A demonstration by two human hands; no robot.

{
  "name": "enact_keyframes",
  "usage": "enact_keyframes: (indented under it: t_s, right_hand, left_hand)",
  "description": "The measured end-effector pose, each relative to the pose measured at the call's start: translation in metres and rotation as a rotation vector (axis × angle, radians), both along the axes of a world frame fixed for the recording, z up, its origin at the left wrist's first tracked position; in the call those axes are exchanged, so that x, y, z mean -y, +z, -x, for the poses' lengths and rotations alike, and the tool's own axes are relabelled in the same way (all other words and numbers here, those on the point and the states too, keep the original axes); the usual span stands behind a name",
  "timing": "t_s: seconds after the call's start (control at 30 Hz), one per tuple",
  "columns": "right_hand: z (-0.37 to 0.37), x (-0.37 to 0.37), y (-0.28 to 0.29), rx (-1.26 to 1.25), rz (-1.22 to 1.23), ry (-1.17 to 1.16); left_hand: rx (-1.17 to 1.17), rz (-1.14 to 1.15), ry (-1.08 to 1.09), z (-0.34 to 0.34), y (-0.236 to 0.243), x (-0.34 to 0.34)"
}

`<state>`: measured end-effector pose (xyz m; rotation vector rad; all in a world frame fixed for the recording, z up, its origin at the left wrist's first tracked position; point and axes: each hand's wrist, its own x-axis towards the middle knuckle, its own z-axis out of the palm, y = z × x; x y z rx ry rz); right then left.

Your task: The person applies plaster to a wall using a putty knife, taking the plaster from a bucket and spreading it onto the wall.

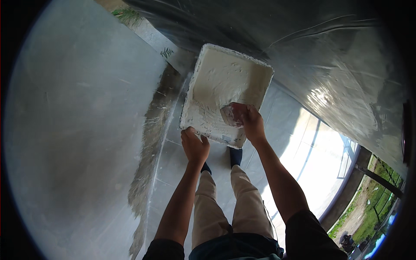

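Both hands work at a white plaster-caked tray [216, 82], a square, shallow board held out in front of the person, above the tiled floor [173, 160]. The left hand [195, 145] is closed on the tray's near-left corner, fingers wrapped under the rim and thumb on top. The right hand [251, 123] is clamped on a small scraper [229, 115], whose smeared blade lies flat against the wet white plaster near the tray's near-right edge. Below the tray, the person's beige trousers [242, 203] and dark shoes [235, 156] show on the pale floor. A grey plastered wall [78, 130] fills the left side, with a rough, crumbly band of plaster along its foot. Clear plastic sheeting [338, 60] hangs at the upper right.
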<state>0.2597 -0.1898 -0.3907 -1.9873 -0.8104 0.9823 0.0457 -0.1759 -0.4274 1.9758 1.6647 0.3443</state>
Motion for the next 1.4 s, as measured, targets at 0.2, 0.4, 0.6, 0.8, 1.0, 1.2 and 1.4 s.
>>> enact_keyframes:
  t_s: [0.2, 0.4, 0.6, 0.8, 1.0, 1.2, 1.4]
  right_hand:
    - [0.008, -0.051, -0.003, 0.274, -0.279, 0.240]
    - [0.014, -0.089, -0.001, 0.319, -0.483, 0.535]
    - [0.014, -0.107, -0.021, 0.451, -0.401, 0.653]
    - [0.016, -0.111, -0.028, 0.468, -0.396, 0.673]
    - [0.018, -0.115, -0.029, 0.503, -0.373, 0.717]
    - [0.013, -0.126, -0.032, 0.539, -0.285, 0.731]
    - [0.007, -0.125, -0.041, 0.460, -0.261, 0.704]
  left_hand:
    - [0.116, 0.113, 0.562, 0.003, -0.046, 0.025]
    - [1.022, 0.901, 1.007, -0.005, -0.041, 0.013]
    - [1.234, 0.975, 0.920, -0.011, -0.048, 0.010]
    - [1.190, 1.002, 0.990, -0.018, -0.033, 0.010]
    - [1.213, 1.007, 0.992, -0.016, -0.034, 0.010]
    - [1.221, 1.040, 0.981, -0.016, -0.034, 0.010]
    - [1.250, 1.050, 0.967, -0.015, -0.036, 0.011]
